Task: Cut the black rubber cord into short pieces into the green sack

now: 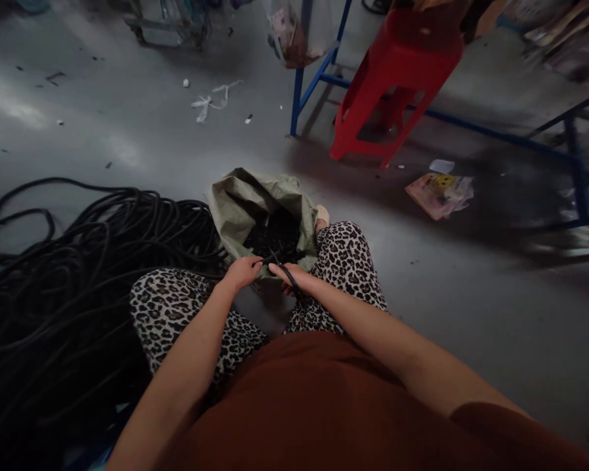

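My left hand is closed in a pinch on a black hose at the near rim of an open sack. Just to its right, my right hand is wrapped round dark-handled scissors, whose blades point up and left beside the hose. The greenish sack stands on the floor between my knees, with many short black pieces inside it. Long black hoses lie in a tangled heap at the left, reaching up to the sack.
A red plastic stool stands at the upper right beside a blue metal frame with a plastic bag hanging on it. A flat printed packet and white scraps lie on the grey floor.
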A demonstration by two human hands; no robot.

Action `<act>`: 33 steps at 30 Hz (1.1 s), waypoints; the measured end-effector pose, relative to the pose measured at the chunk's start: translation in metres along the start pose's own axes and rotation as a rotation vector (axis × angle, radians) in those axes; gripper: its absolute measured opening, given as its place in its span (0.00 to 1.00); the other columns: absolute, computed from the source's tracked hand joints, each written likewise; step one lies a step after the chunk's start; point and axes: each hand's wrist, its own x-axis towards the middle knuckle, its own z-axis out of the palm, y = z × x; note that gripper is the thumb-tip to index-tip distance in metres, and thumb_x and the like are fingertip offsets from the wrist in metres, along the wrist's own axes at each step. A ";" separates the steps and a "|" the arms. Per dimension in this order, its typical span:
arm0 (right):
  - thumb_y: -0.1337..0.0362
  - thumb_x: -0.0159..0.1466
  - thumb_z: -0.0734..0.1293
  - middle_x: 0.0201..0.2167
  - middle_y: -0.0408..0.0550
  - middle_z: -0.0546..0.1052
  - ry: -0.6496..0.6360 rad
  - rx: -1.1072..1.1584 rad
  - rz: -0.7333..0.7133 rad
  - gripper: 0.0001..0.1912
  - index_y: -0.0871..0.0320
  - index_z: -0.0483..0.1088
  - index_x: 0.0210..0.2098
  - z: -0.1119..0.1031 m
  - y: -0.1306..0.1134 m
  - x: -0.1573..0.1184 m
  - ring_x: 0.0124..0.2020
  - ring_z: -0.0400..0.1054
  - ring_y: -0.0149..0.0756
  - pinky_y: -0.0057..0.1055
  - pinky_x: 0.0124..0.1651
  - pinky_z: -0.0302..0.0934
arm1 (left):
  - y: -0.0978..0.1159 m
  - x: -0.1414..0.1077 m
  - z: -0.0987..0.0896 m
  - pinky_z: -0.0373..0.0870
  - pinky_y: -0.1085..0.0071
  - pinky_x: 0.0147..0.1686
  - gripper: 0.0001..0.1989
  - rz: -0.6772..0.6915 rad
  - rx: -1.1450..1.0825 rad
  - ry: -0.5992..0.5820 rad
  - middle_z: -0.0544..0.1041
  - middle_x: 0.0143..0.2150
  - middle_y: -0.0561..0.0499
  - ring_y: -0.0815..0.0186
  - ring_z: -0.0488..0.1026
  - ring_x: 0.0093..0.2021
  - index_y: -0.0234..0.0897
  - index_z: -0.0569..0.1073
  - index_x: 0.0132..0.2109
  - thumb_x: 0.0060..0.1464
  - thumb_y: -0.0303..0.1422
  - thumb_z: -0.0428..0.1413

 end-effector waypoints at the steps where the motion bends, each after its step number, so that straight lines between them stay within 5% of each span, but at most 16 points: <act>1: 0.36 0.57 0.56 0.19 0.48 0.72 -0.004 0.017 0.004 0.35 0.63 0.68 0.42 0.000 0.000 0.000 0.15 0.67 0.34 0.25 0.15 0.59 | 0.000 0.000 0.000 0.65 0.73 0.47 0.18 -0.005 0.002 0.000 0.75 0.48 0.50 0.64 0.71 0.48 0.40 0.73 0.49 0.55 0.36 0.45; 12: 0.39 0.56 0.59 0.11 0.39 0.63 0.022 0.126 0.046 0.30 0.61 0.67 0.39 0.004 0.003 -0.002 0.09 0.62 0.31 0.24 0.10 0.57 | -0.002 0.003 0.003 0.66 0.72 0.45 0.19 -0.006 0.007 0.002 0.76 0.46 0.49 0.63 0.71 0.46 0.39 0.72 0.50 0.56 0.37 0.44; 33: 0.43 0.57 0.62 0.11 0.42 0.64 0.066 -0.020 0.087 0.26 0.63 0.69 0.28 0.001 0.003 -0.001 0.08 0.59 0.30 0.24 0.11 0.56 | -0.012 0.006 0.015 0.64 0.72 0.47 0.18 -0.038 0.065 -0.036 0.75 0.48 0.50 0.64 0.70 0.48 0.45 0.71 0.50 0.55 0.37 0.47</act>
